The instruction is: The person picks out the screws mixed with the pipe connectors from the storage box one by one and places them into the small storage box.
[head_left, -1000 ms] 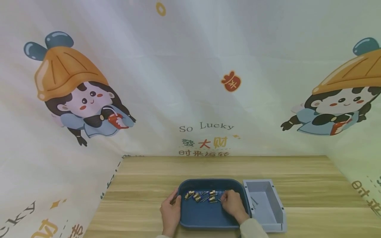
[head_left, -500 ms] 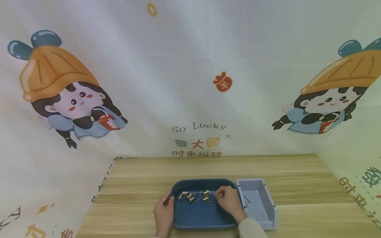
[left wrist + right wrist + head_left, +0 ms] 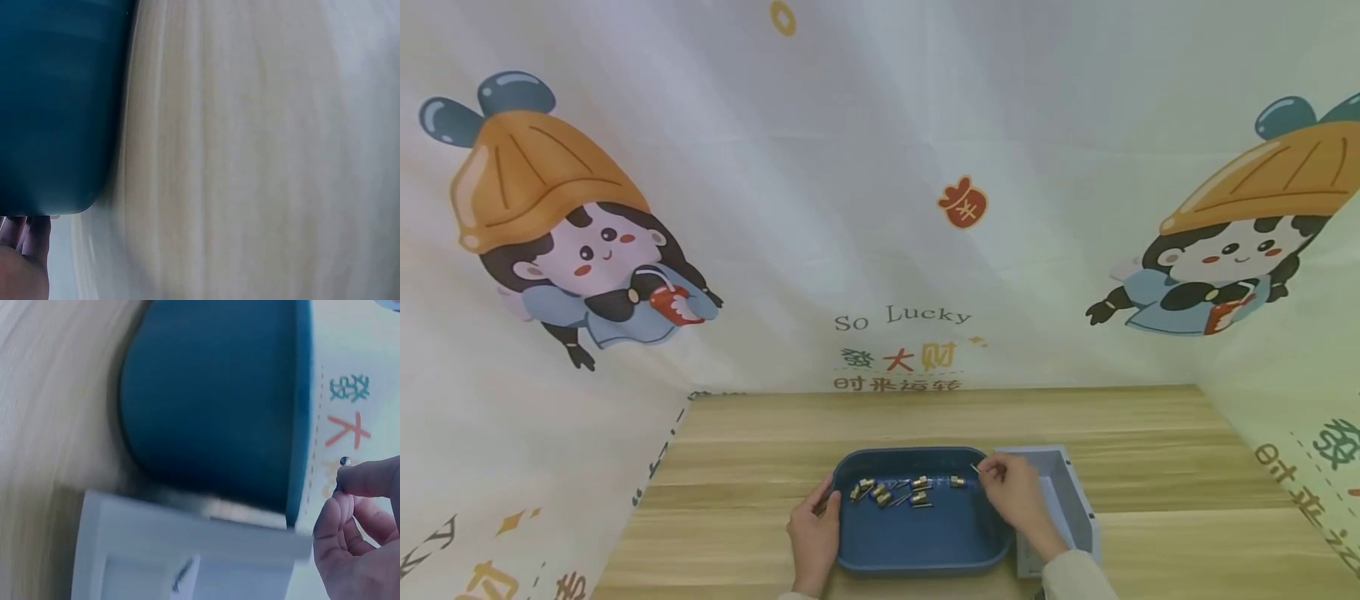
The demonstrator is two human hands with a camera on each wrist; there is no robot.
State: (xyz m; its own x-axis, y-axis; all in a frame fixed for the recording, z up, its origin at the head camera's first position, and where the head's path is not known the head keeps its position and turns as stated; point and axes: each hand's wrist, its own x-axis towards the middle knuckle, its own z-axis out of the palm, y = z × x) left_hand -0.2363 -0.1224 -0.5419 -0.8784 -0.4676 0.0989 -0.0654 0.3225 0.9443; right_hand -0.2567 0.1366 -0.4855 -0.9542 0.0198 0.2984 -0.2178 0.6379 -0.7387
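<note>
- We find the right hand [image 3: 1017, 496] raised over the far right corner of the blue tray [image 3: 925, 537], its wrist coming in from the near right across the left part of the grey bin [image 3: 1081, 497].
- Its thumb and forefinger pinch a small metal screw [image 3: 345, 462]; in the right wrist view the round head stands clear of the fingertips, and the other fingers are curled below.
- We note the left hand [image 3: 814, 531] at the tray's left side, thumb at the rim and fingers reaching along the outer wall. It touches the tray; whether the fingers grip it we cannot tell, as the tips are hidden.
- Brass-coloured fittings [image 3: 882, 497] lie in the tray's far half, mostly towards the left and middle, with loose thin screws [image 3: 899, 501] among them.
- One separate fitting [image 3: 957, 482] lies further right, near the pinching fingers.
- The bin stands on the wooden table [image 3: 760, 467] just right of the tray; a metal screw in the bin [image 3: 182, 575] shows in the right wrist view.
- Against half a second ago, the right hand has shifted right and farther away, uncovering the separate fitting.
- The left hand and the tray keep their places.
</note>
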